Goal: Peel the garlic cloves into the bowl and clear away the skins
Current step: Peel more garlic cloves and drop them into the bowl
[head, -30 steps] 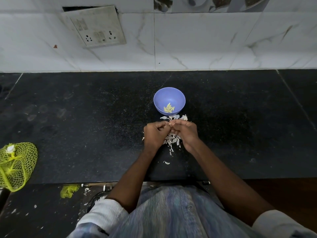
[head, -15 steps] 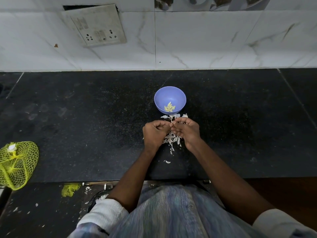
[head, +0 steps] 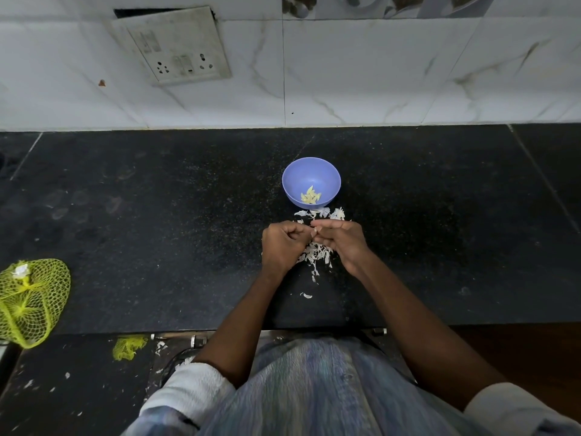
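1. Left hand [head: 283, 247] curled, fingertips meeting those of right hand [head: 341, 242]; both pinching a small clove [head: 313, 231], mostly hidden, over the counter's middle.
2. Since a second ago: right fingers uncurled a little and hands drawn slightly apart, clove tip now showing pale between them. Likely a skin being pulled free, peeling midway, clove not yet dropped.
3. Skins [head: 316, 256] heaped under and just beyond the hands: thin, papery, white flakes, curled and ragged; pile unchanged, clearing not begun.
4. Bowl [head: 309, 174] just past the skins toward the wall: smooth, round, lilac plastic, holding a few pale yellow, pointed peeled cloves [head: 310, 196].
5. Counter [head: 157, 215]: black speckled stone, matte, faintly smudged.
6. Net bag [head: 28, 300] at the left edge: yellow open mesh, crumpled.
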